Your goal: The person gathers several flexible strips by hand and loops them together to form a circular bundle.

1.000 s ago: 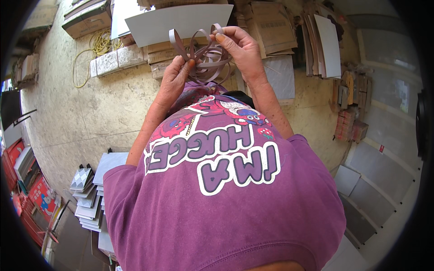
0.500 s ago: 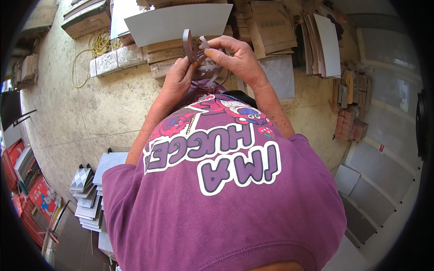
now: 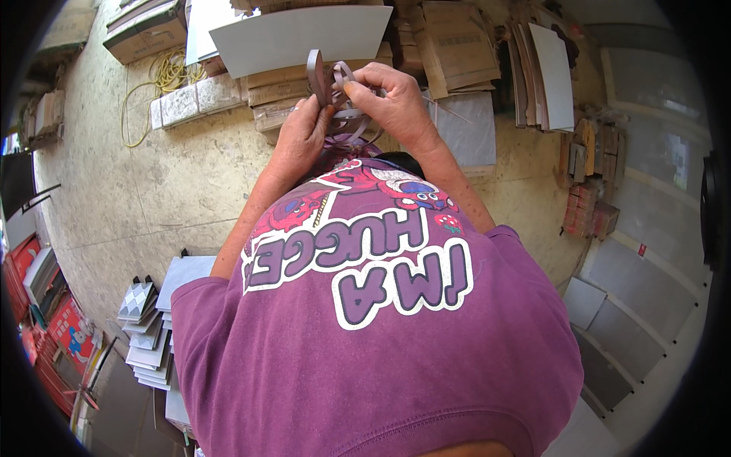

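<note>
Several loops of a flat, grey-purple strap (image 3: 314, 72) are gathered between my hands in front of my chest. My left hand (image 3: 303, 129) pinches the bundle from the left, with one tall loop standing up above the thumb. On the right, my right hand (image 3: 394, 97) is closed, thumb and forefinger gripping a smaller loop near the top. More coils hang below the fingers and partly disappear behind my purple shirt (image 3: 381, 358). The ends of the strap cannot be made out.
A large white panel (image 3: 301, 42) rests on cardboard packs just beyond my hands. A yellow cord (image 3: 164, 76) lies coiled on the floor at left, near a long white pack (image 3: 199, 101). Flat cartons (image 3: 457, 46) stand right; tile samples (image 3: 148, 343) are stacked lower left.
My right hand has shifted slightly and its fingers have curled in closer around the strap loop. My left hand stays in nearly the same place.
</note>
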Demonstrator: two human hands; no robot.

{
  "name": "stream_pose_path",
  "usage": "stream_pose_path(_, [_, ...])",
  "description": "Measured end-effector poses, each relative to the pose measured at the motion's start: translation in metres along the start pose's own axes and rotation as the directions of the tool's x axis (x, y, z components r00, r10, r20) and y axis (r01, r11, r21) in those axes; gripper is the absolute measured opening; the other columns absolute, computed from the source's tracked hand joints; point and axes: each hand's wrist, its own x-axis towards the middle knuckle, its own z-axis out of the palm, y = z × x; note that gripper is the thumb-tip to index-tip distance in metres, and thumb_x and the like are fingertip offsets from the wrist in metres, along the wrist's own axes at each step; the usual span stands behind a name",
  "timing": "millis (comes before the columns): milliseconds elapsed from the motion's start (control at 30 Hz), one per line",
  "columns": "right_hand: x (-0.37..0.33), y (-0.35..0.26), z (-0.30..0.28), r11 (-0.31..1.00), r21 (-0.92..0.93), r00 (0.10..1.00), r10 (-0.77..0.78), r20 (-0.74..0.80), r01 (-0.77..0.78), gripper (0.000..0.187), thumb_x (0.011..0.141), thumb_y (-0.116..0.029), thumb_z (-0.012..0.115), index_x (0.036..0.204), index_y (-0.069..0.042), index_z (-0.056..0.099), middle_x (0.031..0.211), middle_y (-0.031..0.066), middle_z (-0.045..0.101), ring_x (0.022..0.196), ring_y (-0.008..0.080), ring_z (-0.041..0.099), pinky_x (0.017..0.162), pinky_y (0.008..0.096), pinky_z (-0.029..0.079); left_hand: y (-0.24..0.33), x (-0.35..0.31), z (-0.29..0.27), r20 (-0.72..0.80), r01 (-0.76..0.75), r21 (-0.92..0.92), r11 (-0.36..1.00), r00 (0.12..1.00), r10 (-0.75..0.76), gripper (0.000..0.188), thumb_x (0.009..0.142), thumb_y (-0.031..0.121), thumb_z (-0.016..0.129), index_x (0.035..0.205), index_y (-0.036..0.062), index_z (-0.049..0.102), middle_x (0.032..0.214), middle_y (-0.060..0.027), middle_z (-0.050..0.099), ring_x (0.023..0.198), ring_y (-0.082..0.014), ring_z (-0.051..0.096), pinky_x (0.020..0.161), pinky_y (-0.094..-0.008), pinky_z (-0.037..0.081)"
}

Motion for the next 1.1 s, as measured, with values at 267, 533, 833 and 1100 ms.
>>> stream_pose_path(267, [0.001,0.014,0.000,0.992,0.122,0.998,0.008,0.062,-0.015,0.016,0.081,-0.014,0.060,0.088,-0.004,0.070,0.079,0.0000,0.058,0.075,0.0079,0.052,0.067,0.0222,0.041,-0.006,0.002,0.004,-0.035,-0.116,0.121,0.986,0.992,0.121,0.016,0.091,0.014,0.046,0.097,0.0008,0.051,0.080,-0.0219,0.054,0.076,-0.0403,0.051,0.066,-0.0460,0.040])
stream_pose_path(533, [-0.002,0.007,0.005,0.948,0.302,0.995,0.099,0.013,-0.099,0.015,0.079,-0.010,0.061,0.084,0.001,0.068,0.079,0.0022,0.061,0.069,0.0061,0.056,0.062,0.0201,0.046,0.021,0.000,-0.001,0.026,-0.159,0.204,0.966,0.987,0.157,0.016,0.090,0.015,0.046,0.094,0.0010,0.051,0.076,-0.0220,0.055,0.074,-0.0411,0.050,0.065,-0.0484,0.038])
stream_pose_path(833, [-0.004,0.015,0.004,0.918,0.354,0.984,0.162,0.077,-0.179,0.015,0.079,-0.010,0.061,0.088,0.001,0.065,0.079,-0.0027,0.062,0.072,0.0039,0.056,0.066,0.0198,0.047,0.036,-0.003,-0.008,0.165,-0.214,0.330,0.919,0.972,0.167,0.017,0.091,0.015,0.043,0.094,0.0011,0.052,0.083,-0.0191,0.056,0.082,-0.0392,0.049,0.072,-0.0463,0.038])
stream_pose_path(1100, [-0.009,0.014,0.010,0.829,0.513,0.974,0.171,0.148,-0.224,0.016,0.080,-0.011,0.068,0.092,-0.001,0.063,0.084,-0.0003,0.063,0.076,0.0046,0.056,0.069,0.0201,0.047,0.022,-0.001,-0.003,0.182,-0.239,0.426,0.873,0.967,0.176,0.018,0.090,0.016,0.045,0.095,0.0004,0.052,0.086,-0.0197,0.056,0.084,-0.0395,0.050,0.072,-0.0469,0.039])
